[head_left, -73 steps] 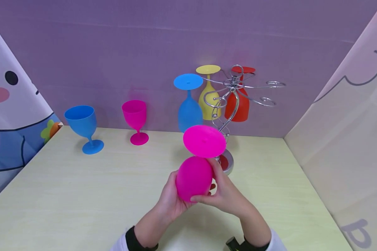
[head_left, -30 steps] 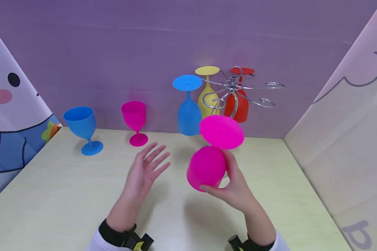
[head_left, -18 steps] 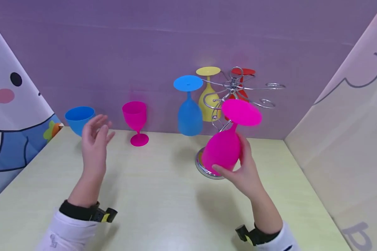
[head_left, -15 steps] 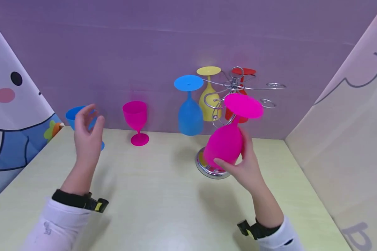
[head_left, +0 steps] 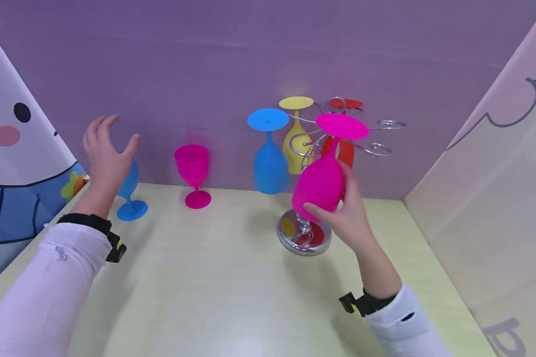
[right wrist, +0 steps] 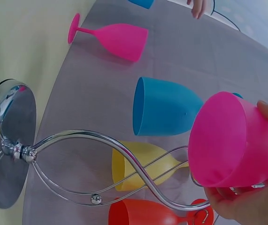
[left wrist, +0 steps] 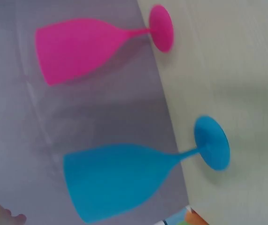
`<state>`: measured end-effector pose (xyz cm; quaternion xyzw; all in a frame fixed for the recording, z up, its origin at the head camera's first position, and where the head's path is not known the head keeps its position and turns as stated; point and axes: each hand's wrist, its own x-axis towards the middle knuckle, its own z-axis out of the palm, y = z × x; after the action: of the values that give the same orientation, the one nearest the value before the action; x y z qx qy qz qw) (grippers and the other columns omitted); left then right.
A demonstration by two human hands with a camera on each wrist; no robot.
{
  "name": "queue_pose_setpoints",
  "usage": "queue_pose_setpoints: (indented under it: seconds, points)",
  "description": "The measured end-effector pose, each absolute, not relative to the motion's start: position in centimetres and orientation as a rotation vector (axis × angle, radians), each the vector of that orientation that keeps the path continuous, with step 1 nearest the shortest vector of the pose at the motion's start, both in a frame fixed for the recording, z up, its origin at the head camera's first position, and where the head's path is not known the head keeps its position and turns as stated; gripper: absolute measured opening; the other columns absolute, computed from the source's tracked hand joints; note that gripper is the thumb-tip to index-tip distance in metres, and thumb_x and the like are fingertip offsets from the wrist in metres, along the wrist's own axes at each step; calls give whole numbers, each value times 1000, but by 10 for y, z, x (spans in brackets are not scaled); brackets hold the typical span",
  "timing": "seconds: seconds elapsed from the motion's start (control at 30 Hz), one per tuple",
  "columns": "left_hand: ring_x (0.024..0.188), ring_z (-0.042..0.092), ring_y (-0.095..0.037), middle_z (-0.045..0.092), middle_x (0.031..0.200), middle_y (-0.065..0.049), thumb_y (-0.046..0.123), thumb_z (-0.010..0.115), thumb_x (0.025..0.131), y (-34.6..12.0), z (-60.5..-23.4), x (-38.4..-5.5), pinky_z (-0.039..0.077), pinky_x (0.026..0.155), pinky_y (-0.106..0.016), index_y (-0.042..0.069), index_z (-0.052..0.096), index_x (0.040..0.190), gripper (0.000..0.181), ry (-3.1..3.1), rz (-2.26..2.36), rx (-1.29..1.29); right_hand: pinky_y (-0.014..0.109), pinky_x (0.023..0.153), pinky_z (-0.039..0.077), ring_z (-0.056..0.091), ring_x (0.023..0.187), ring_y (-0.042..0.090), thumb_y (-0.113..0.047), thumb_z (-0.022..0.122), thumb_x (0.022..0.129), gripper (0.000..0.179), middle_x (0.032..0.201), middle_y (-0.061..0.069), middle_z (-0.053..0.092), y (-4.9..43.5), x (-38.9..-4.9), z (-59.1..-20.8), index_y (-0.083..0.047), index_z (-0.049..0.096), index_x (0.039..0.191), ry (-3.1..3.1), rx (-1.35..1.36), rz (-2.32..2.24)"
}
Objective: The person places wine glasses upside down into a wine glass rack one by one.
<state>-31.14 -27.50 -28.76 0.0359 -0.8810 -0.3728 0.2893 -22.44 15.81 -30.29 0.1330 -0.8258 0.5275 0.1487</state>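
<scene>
Pink goblet (head_left: 319, 190), gripped upside down in my right hand (head_left: 350, 218), has risen in front of the chrome rack (head_left: 304, 227), so its foot (head_left: 342, 126) seems nearly level with the wire loops (head_left: 379, 145); my left hand (head_left: 104, 156), spread, holds nothing

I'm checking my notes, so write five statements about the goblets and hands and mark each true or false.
1. The right hand holds a pink goblet upside down. True.
2. The left hand grips a goblet. False: the left hand holds nothing.
3. A second pink goblet stands upright on the table. True.
4. The yellow goblet hangs upside down from the rack. True.
5. The red goblet stands on the table. False: the red goblet hangs from the rack.
</scene>
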Motion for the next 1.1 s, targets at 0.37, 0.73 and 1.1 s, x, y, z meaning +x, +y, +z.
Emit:
queue_pose_setpoints:
  seconds: [0.37, 0.73, 1.1]
  points:
    - [134, -11, -39, -10, 150, -21, 62, 38, 87, -305, -289, -340, 3, 106, -63, 14, -5, 146, 87, -2644, -866, 253, 47, 81, 50, 34, 123, 25, -30, 77, 71, 99, 137, 7, 33, 152, -238, -302, -25, 11, 144, -2491, 358, 1522]
    - [126, -22, -51, -18, 145, -32, 67, 36, 85, -300, -297, -349, -5, 99, -72, 12, -6, 145, 92, -2853, -641, 222, 46, 78, 52, 36, 121, 24, -32, 77, 70, 96, 135, 5, 36, 143, -241, -301, -27, 15, 143, -2549, 412, 1516]
    - [126, -15, -56, -13, 142, -37, 62, 39, 86, -303, -298, -346, 2, 97, -74, 12, -5, 145, 89, -2901, -606, 225, 45, 77, 52, 35, 122, 22, -28, 79, 68, 95, 136, 4, 36, 136, -237, -297, -27, 18, 142, -2541, 506, 1461]
